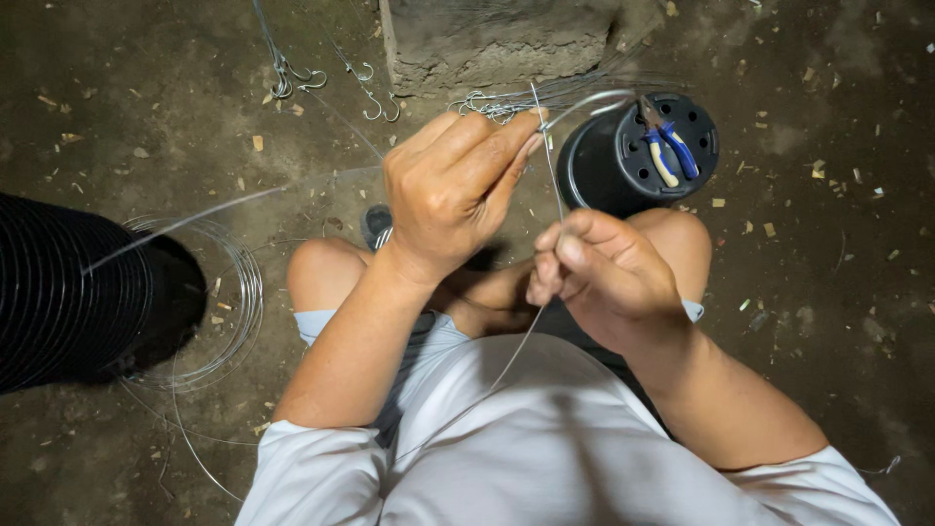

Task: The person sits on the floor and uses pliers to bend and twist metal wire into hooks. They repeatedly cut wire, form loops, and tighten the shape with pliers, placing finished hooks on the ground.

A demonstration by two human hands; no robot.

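Wire (551, 166) is the thing you work on: a thin steel strand that runs between your two hands, above your knees. Your left hand (453, 190) has its grip pressed together on the upper part of the strand, thumb against forefinger. Your right hand (599, 278) pinches the same strand just below and to the right of that grip, with the fingers curled closed. From the right grip the strand goes down over your white shirt (545, 438).

Just beyond the left grip lies a bunch of bent wire hooks (482, 105), and further away some more hooks (375, 97) lie on the dirt floor (828, 292) near a concrete block (497, 39). To the right of both grips stands an upturned black pot (623, 161) with blue-handled pliers (667, 151) on it. Far to the left of the grips is a stack of black pots (58, 292) and a loose wire coil (229, 302).

I think the main risk is the free end near your left fingertips: it is springy, and if one grip loosens while you bend, it can jump and prick a finger. The long tail can also catch on the coil and kink.
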